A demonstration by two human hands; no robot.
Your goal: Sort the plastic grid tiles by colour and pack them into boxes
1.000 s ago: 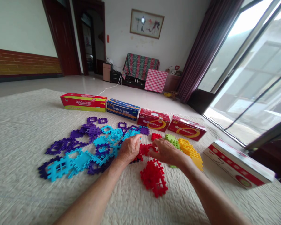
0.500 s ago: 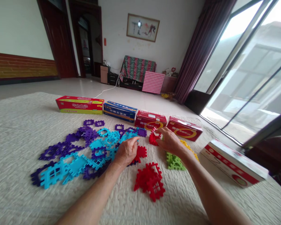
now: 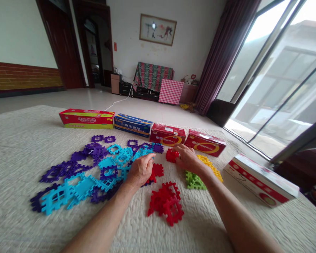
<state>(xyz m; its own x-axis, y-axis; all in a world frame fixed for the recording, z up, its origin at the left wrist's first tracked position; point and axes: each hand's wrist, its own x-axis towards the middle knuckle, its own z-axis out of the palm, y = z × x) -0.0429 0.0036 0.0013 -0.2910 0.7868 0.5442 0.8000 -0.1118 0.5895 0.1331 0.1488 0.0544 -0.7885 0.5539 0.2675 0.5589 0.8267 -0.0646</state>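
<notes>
My left hand [image 3: 142,169] is closed, thumb and index finger together, over the right end of the loose tiles; whether anything is between the fingers is hidden. Partly behind it lie red interlocking tiles [image 3: 158,169]. At the far side my right hand [image 3: 189,158] has its fingers around the right edge of a small stack of red building tiles [image 3: 171,155] lying on the blanket. Nearer to me is a looser heap of red tiles [image 3: 166,202]. Green tiles [image 3: 195,181] and yellow tiles [image 3: 210,167] lie beside and partly under my right forearm.
Light-blue tiles [image 3: 81,188] and purple tiles [image 3: 63,169] spread across the left. A red-and-yellow box [image 3: 86,119], a blue box [image 3: 133,124] and two dark red boxes [image 3: 168,134] line the back. A white-and-red box [image 3: 260,181] stands right on the quilted blanket [image 3: 126,232].
The red tile that stood tilted under my right fingers now lies flat on the small red stack. My left hand has hardly moved; the view has shifted slightly.
</notes>
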